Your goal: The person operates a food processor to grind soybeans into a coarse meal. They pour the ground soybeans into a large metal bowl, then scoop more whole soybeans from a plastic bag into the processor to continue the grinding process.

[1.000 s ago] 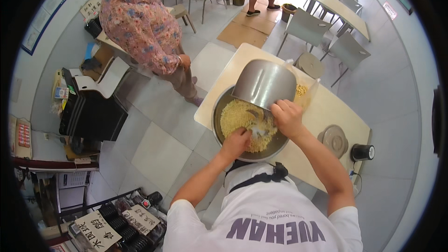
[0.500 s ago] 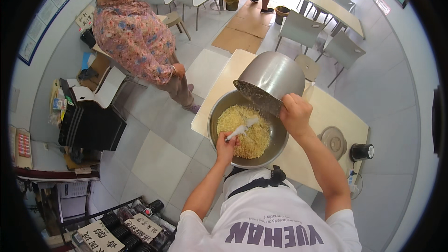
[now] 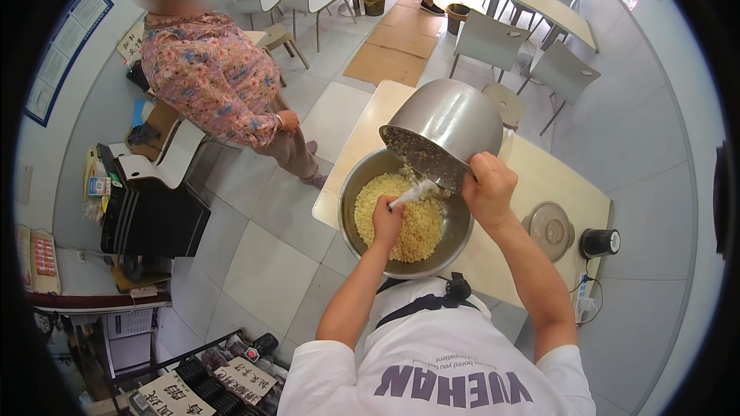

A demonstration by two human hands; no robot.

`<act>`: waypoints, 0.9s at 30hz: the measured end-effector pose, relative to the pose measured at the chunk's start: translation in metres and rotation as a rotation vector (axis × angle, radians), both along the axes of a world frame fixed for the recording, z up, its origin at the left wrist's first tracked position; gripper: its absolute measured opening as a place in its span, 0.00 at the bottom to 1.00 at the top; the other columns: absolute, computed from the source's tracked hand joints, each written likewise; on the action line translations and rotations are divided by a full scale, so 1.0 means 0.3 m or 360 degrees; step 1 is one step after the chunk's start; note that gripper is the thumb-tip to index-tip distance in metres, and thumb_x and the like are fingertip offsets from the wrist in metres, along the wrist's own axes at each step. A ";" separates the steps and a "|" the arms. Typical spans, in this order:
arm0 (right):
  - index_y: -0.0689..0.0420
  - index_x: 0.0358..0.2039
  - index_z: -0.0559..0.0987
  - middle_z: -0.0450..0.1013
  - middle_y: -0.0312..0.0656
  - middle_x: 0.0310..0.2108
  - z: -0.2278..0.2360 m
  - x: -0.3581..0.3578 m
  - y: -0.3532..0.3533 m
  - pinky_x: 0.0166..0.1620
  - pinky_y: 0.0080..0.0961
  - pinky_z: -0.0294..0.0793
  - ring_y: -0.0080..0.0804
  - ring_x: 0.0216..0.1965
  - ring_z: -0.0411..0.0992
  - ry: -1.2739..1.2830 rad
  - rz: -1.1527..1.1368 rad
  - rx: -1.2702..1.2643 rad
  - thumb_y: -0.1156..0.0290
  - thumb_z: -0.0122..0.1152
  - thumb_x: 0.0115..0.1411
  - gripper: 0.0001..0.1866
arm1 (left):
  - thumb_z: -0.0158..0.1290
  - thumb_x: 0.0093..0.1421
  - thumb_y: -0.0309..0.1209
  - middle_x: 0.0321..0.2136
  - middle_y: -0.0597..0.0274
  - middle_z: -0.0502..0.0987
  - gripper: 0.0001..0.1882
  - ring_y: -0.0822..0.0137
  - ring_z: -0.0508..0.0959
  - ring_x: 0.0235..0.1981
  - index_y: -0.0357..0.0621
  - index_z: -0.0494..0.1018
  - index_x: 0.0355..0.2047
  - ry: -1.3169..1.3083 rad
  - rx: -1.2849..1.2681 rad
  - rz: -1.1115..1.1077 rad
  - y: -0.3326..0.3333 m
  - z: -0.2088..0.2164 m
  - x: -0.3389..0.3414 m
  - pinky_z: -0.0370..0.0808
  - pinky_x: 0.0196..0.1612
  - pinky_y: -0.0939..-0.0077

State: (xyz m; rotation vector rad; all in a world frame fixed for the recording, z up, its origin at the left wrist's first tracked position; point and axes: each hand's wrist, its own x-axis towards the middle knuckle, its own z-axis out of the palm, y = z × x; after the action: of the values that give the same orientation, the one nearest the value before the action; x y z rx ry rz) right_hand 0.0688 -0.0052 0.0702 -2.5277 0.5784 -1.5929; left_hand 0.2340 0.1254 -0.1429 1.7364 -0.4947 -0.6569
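Note:
A large steel pot (image 3: 455,119) is tipped on its side above a wide steel bowl (image 3: 348,223), its mouth toward the bowl. My right hand (image 3: 491,186) is closed around the pot's rim. Pale bits cling to the pot's inner wall. In the bowl lies a heap of fine yellow crumbly food (image 3: 416,235), perhaps chopped garlic or rice. Over this heap, my left hand (image 3: 388,221) is wrapped round the handle of a white spoon-like scoop (image 3: 414,192). The scoop's far end reaches the pot's mouth, partly blurred.
The bowl stands on a pale table (image 3: 339,185). A round translucent lid (image 3: 549,229) and a black cup-shaped device (image 3: 600,243) with a cord are at the table's right. A person in a floral shirt (image 3: 212,77) stands at left. Chairs (image 3: 493,42) and tables fill the back.
My left hand has moved up and to the right with the scoop, bringing its tip to the pot's mouth. The pot has shifted slightly, showing more of its inside.

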 end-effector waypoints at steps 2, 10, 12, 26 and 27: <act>0.56 0.21 0.65 0.60 0.42 0.18 -0.004 -0.002 0.000 0.22 0.36 0.63 0.41 0.19 0.65 -0.0002 -0.0001 0.0011 0.83 0.57 0.42 0.11 | 0.56 0.62 0.27 0.30 0.54 0.79 0.07 0.62 0.78 0.30 0.39 0.71 0.38 -0.0316 0.0263 -0.0011 -0.011 -0.003 0.019 0.74 0.35 0.67; 0.57 0.20 0.64 0.61 0.43 0.17 -0.010 -0.015 0.017 0.22 0.36 0.63 0.42 0.19 0.65 -0.0032 -0.0017 0.0050 0.84 0.57 0.41 0.12 | 0.58 0.60 0.27 0.26 0.48 0.78 0.08 0.54 0.78 0.28 0.39 0.72 0.37 -0.0443 0.0196 -0.0034 0.043 0.059 -0.029 0.74 0.35 0.64; 0.57 0.19 0.63 0.60 0.43 0.17 0.017 0.010 -0.003 0.21 0.36 0.62 0.42 0.19 0.64 -0.0094 -0.0010 0.0039 0.84 0.58 0.41 0.12 | 0.57 0.61 0.26 0.27 0.54 0.79 0.06 0.63 0.78 0.28 0.39 0.72 0.37 -0.0451 0.0245 -0.0063 0.027 0.055 0.002 0.74 0.34 0.69; 0.55 0.20 0.66 0.59 0.40 0.18 -0.019 0.031 0.080 0.21 0.33 0.63 0.37 0.19 0.65 0.0171 0.0115 -0.0180 0.81 0.57 0.38 0.10 | 0.56 0.62 0.24 0.27 0.53 0.78 0.07 0.60 0.77 0.26 0.37 0.72 0.39 -0.0775 -0.0233 -0.0090 0.286 0.277 -0.034 0.72 0.31 0.68; 0.55 0.20 0.66 0.59 0.40 0.18 -0.030 0.023 0.104 0.22 0.33 0.63 0.37 0.20 0.65 0.0184 0.0162 -0.0184 0.81 0.57 0.38 0.10 | 0.56 0.62 0.24 0.27 0.52 0.78 0.07 0.60 0.77 0.26 0.37 0.72 0.39 -0.0820 -0.0136 -0.0089 0.276 0.275 -0.025 0.72 0.30 0.68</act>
State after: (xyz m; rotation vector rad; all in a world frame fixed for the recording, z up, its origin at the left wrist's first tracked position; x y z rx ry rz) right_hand 0.0756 0.0259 0.0612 -2.6997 0.3708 -1.4952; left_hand 0.2266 0.2083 -0.0605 1.8114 -0.9147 -0.2127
